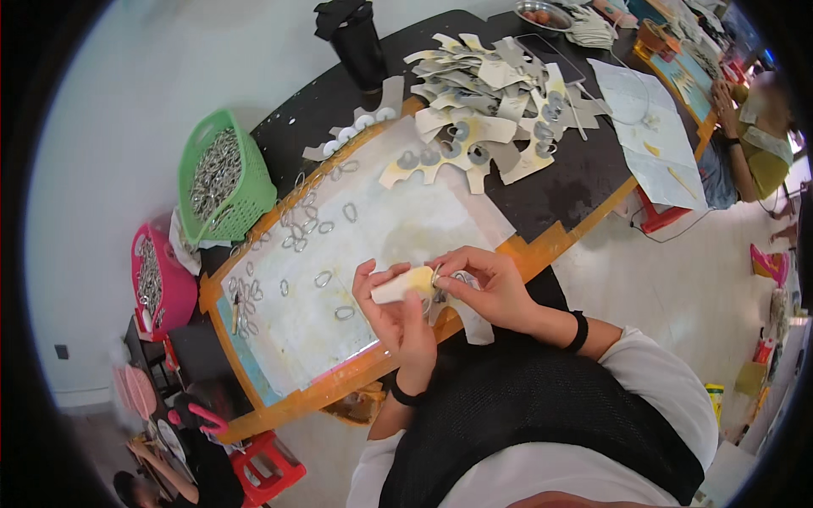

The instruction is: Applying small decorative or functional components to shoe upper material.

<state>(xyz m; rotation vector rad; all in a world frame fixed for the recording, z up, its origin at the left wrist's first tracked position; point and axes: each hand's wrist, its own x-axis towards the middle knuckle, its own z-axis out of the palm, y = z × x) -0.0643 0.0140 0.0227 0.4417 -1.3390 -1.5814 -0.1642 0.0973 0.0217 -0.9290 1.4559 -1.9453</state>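
Note:
Just beyond my lap, my left hand (396, 326) grips a cream cut-out strip (395, 290), which looks like leather or stiff sheet, its one end pointing left. Fingers of my right hand (489, 289) pinch a metal ring (436, 276) at the strip's edge. Below my right hand, more of the pale piece (475, 325) hangs down. What lies between the fingertips is partly hidden. Loose oval metal rings, such as this ring (323, 278), are scattered on the stained white work sheet (339, 245) to the left of my hands.
A pile of similar cut-out pieces (483, 93) lies at the back, near a black tumbler (356, 42). Metal rings fill a green basket (254, 173) and a pink basket (174, 296) at left. A small pointed tool (235, 313) rests on the sheet. Another person (754, 144) sits at right.

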